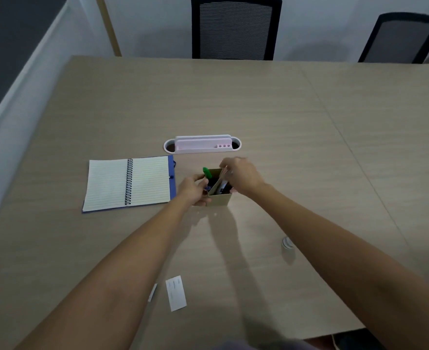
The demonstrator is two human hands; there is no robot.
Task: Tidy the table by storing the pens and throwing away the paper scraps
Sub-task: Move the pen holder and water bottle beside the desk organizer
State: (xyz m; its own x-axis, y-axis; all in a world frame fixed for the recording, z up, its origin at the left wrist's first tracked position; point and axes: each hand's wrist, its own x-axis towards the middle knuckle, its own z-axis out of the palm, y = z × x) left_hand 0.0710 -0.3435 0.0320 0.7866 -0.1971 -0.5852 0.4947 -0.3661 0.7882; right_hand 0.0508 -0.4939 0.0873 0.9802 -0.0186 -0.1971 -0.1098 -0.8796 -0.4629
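A tan box [219, 198] stood on the table [258, 109], split inside by a slanted divider, with dark pens [224, 186] in it and a green marker [206, 172] sticking up at its left corner. The left hand [194, 189] gripped the box's left side. The right hand [241, 176] hovered over its far rim, fingers pinched; on what, I could not tell. A paper scrap [176, 293] lay near the front edge, well apart from the box. An open notebook [128, 183] lay to the left.

Dim, flat light from overhead. Soft arm shadows fall on the desk [258, 109] toward its near edge. Wide-angle bending curves the desk's edges; the right hand [241, 174] is motion-blurred.
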